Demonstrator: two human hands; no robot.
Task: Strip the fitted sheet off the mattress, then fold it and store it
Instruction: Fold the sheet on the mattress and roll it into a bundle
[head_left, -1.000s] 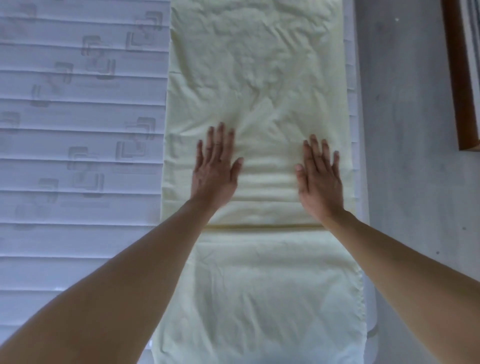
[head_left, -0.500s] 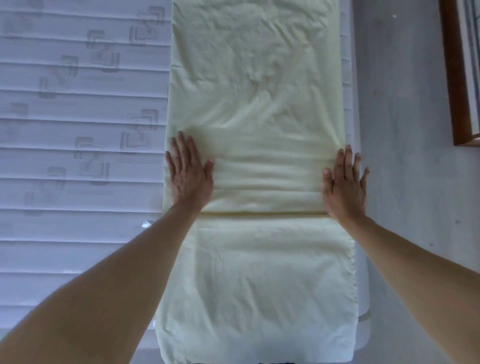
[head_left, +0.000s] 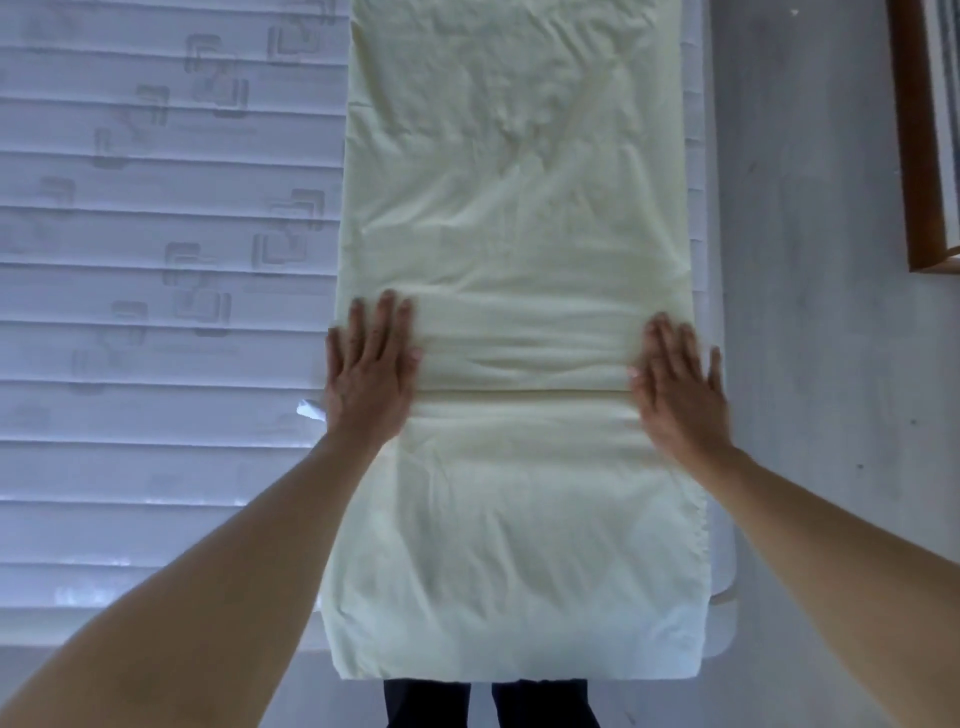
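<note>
The pale yellow fitted sheet (head_left: 514, 218) lies folded into a long strip along the right side of the bare white quilted mattress (head_left: 156, 312). A fold edge crosses the strip at mid-height. My left hand (head_left: 371, 369) presses flat on the strip's left edge, fingers straight. My right hand (head_left: 678, 384) presses flat on the strip's right edge at the same height, fingers spread. Neither hand grips the cloth.
A small white tag (head_left: 310, 410) sticks out beside my left wrist. Grey floor (head_left: 810, 260) runs along the mattress's right side. A wooden frame (head_left: 919, 135) stands at the far right. My dark trouser legs (head_left: 488, 701) show at the near mattress edge.
Both hands have slid outward from the middle of the strip to its left and right edges, smoothing the cloth. The view has shifted slightly so the near end of the strip shows.
</note>
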